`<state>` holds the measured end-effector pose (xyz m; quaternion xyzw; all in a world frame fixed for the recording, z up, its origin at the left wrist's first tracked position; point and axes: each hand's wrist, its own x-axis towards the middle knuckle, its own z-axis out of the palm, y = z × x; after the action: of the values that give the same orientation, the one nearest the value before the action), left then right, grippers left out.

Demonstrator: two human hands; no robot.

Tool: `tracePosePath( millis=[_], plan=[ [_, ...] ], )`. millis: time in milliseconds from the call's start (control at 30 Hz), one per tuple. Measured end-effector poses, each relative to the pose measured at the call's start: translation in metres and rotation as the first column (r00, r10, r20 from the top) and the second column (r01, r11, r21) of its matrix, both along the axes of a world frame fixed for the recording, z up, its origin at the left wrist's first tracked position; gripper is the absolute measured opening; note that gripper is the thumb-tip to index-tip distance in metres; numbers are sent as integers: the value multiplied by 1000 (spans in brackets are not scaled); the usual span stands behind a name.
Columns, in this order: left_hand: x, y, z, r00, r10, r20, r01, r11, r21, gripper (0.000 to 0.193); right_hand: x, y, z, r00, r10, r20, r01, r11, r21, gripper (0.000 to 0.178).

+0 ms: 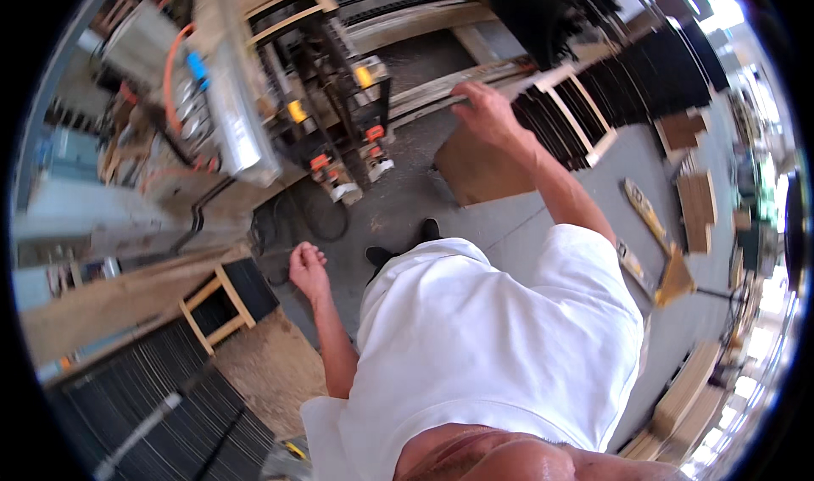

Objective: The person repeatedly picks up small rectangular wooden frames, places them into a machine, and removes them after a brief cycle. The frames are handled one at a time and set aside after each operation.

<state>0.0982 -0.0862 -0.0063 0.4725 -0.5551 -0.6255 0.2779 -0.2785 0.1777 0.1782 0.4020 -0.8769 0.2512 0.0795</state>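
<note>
My left hand [308, 271] hangs at my side with its fingers loosely curled in, and nothing shows in it. The closest thing to it is a light wood frame [219, 310] on a stack of black panels [157, 388]. My right hand [490, 118] is stretched out ahead with fingers apart and holds nothing that I can see. It hovers over a brown board [487, 171], apparently without touching it. To its right, another pale wood frame [579, 114] lies against a row of black panels [649, 78].
Ahead on the left stands a machine with orange and yellow clamps [335, 176]. A metal beam [237, 112] with an orange hose [172, 74] lies beside it. A yellow pallet jack [674, 277] stands on the grey floor at right, near stacked boards [695, 205].
</note>
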Motion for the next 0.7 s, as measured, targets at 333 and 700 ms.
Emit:
tracePosePath(
  millis=[333,700],
  plan=[
    [-124,46,18,956,-293,13,290,951,106,25,-36,243,-14,815,-578,42,538,781,317,30],
    [-258,8,75,975,-190,-119,193,981,15,25,-39,245,13,868,-483,113,495,857,-144,21]
  ],
)
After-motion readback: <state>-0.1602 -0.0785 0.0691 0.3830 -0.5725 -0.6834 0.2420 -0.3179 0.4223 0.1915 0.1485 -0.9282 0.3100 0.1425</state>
